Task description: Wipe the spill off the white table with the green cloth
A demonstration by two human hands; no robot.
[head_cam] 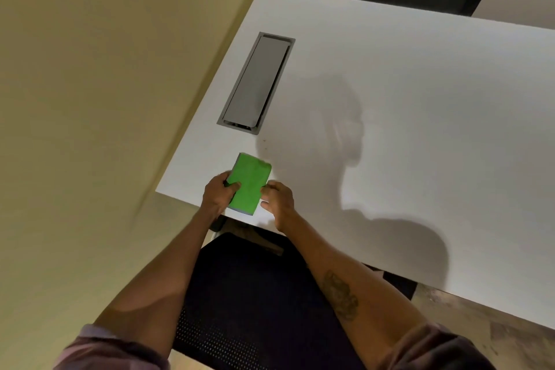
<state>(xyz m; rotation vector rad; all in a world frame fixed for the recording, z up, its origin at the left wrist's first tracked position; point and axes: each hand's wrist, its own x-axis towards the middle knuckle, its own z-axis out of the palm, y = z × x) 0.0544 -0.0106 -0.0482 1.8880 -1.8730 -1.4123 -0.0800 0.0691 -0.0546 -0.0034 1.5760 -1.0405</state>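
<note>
Cloth: green cloth (248,184), folded into a narrow oblong, near the table's close left corner, its near end at or just over the table edge.
Long axis: runs away from the person, tilted a little to the right; far end points toward the grey cable hatch (256,83).
Left hand: left hand (216,193) clamped on the cloth's left long edge, thumb over the top face, fingers wrapped at the side and under.
Right hand: right hand (277,200) just beside the right long edge, fingertips touching or nearly touching it; fingers loosely curled, closed on nothing I can make out.
Nearer hand: left has the real hold; right only steadies.
Spill: a few small dark specks (264,143) on the white table (420,129), just beyond the cloth's far end and slightly to the right of both hands. No pooled liquid is clear; the head shadow dims that patch.
Bearing for the move: marks lie forward of the hands, nearly in line with the cloth's long axis.
Judgement: wiping not yet begun; a forward push, cloth pressed flat, looks the likely stroke.
Risk: narrow fold may pass left of the specks.
</note>
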